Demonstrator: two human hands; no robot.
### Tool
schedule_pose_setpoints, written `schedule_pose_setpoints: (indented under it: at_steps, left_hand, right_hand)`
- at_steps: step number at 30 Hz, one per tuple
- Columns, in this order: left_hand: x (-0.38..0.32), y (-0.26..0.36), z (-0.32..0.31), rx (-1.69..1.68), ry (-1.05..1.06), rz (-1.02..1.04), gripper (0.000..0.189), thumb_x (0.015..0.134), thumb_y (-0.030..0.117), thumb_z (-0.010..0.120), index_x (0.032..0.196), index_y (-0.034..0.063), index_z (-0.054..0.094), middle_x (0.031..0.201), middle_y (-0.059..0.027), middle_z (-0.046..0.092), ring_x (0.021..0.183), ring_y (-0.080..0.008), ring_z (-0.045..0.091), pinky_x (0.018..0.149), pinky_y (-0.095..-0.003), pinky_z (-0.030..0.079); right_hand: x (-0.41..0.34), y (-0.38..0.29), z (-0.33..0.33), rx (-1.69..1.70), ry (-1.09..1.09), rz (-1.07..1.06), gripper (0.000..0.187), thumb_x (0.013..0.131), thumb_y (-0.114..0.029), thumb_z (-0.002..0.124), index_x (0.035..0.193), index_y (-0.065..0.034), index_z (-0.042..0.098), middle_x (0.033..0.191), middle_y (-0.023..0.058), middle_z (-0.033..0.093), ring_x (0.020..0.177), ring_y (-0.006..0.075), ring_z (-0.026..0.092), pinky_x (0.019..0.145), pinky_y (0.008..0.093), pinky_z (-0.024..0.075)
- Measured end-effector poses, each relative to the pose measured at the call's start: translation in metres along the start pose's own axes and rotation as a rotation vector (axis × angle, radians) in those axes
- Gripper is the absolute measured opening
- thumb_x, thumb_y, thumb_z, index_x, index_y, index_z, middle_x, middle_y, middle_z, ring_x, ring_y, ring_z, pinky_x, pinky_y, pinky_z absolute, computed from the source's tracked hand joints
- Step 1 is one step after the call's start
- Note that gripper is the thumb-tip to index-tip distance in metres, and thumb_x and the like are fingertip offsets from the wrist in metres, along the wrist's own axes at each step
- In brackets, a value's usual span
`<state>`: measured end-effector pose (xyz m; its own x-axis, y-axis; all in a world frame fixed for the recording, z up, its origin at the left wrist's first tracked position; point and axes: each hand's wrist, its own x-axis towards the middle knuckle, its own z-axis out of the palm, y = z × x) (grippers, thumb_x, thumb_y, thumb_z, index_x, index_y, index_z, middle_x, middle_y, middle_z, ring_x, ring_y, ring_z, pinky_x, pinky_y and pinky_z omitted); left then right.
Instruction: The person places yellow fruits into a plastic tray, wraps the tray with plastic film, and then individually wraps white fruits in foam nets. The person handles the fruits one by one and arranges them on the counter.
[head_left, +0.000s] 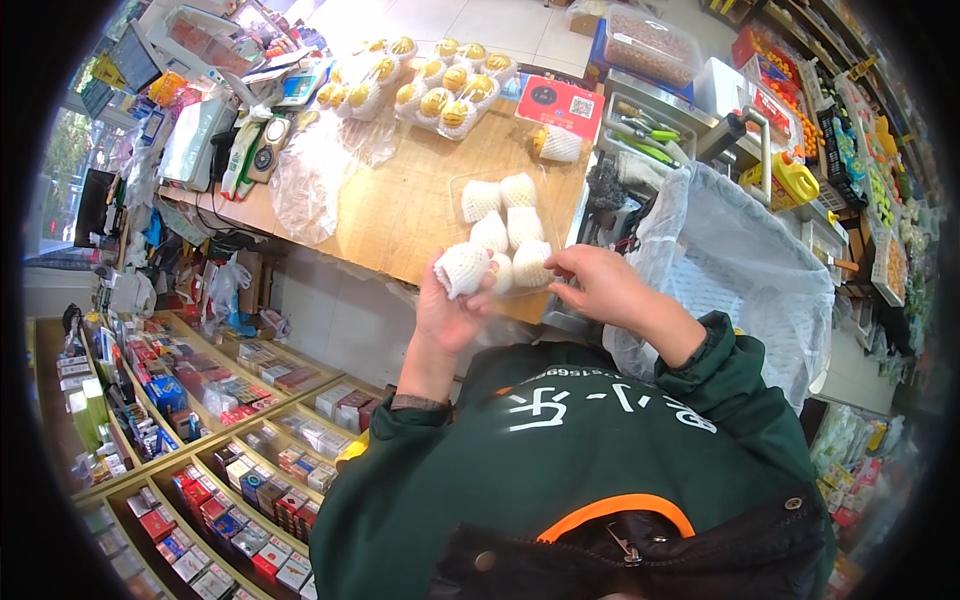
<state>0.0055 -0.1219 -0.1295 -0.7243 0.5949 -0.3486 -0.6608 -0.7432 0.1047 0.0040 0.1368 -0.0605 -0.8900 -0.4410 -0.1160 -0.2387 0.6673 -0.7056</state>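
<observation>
My left hand holds a fruit wrapped in a white foam net above the near edge of the wooden counter. Beside it, my right hand has thumb and index finger spread, close to a foam-netted fruit at the right; whether they touch cannot be told. Several more netted pieces stand in two columns on a clear plastic tray. Farther back are packs of yellow fruit in foam nets, under clear film. One netted yellow fruit lies alone by a red card with a printed code.
Crumpled clear plastic film covers the counter's left part. A large lined bin stands at my right, with a basket of knives and peelers behind it. Shelves of small boxes fill the lower left. A yellow jug stands right.
</observation>
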Motion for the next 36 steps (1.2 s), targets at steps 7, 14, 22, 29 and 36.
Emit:
schedule_pose_setpoints:
  at_steps: [7, 14, 22, 29, 36]
  left_hand:
    - [0.018, -0.023, 0.013, 0.133, 0.27, 0.108, 0.05, 0.101, 0.051, 0.047, 0.124, 0.0075, 0.057, 0.096, -0.0159, 0.068, 0.069, -0.0187, 0.065, 0.068, -0.0325, 0.061]
    - [0.028, -0.045, 0.048, 0.352, 0.255, 0.085, 0.047, 0.102, 0.048, 0.049, 0.129, 0.0092, 0.052, 0.106, -0.0099, 0.067, 0.08, -0.0179, 0.066, 0.07, -0.032, 0.059]
    - [0.028, -0.073, 0.082, 0.508, 0.151, -0.079, 0.045, 0.105, 0.044, 0.044, 0.134, 0.0108, 0.047, 0.117, -0.0057, 0.063, 0.095, -0.017, 0.063, 0.071, -0.0318, 0.055]
    - [0.015, -0.084, 0.097, 0.814, 0.014, 0.19, 0.04, 0.095, 0.014, 0.059, 0.133, 0.01, 0.048, 0.129, -0.0092, 0.055, 0.107, -0.0256, 0.059, 0.081, -0.0389, 0.054]
    - [0.02, -0.09, 0.101, 1.776, -0.207, 0.913, 0.067, 0.071, -0.007, 0.074, 0.131, 0.0101, 0.049, 0.129, -0.0163, 0.052, 0.114, -0.0345, 0.057, 0.091, -0.0385, 0.051]
  right_hand:
    - [-0.032, 0.006, -0.016, 0.164, 0.055, 0.116, 0.027, 0.085, -0.014, 0.069, 0.108, -0.0014, 0.066, 0.091, 0.015, 0.067, 0.084, 0.0291, 0.068, 0.074, 0.0371, 0.0536]
    - [-0.046, 0.0, -0.02, 0.348, 0.17, 0.121, 0.029, 0.088, -0.011, 0.068, 0.115, -0.0011, 0.064, 0.098, 0.0109, 0.064, 0.084, 0.0208, 0.066, 0.074, 0.0315, 0.054]
    - [-0.051, -0.004, -0.019, 0.346, 0.299, 0.036, 0.044, 0.085, -0.017, 0.075, 0.124, -0.0038, 0.06, 0.104, 0.0077, 0.058, 0.087, 0.0163, 0.06, 0.071, 0.0284, 0.0516]
    - [-0.056, 0.001, -0.024, 1.028, 0.187, 0.287, 0.033, 0.1, -0.024, 0.058, 0.125, -0.0016, 0.057, 0.11, 0.0031, 0.057, 0.089, 0.0113, 0.059, 0.07, 0.0253, 0.0516]
    - [-0.076, -0.014, -0.04, 1.101, 0.195, 0.344, 0.034, 0.098, -0.022, 0.061, 0.126, -0.0029, 0.056, 0.109, 0.0053, 0.062, 0.092, 0.0106, 0.062, 0.071, 0.0251, 0.0532]
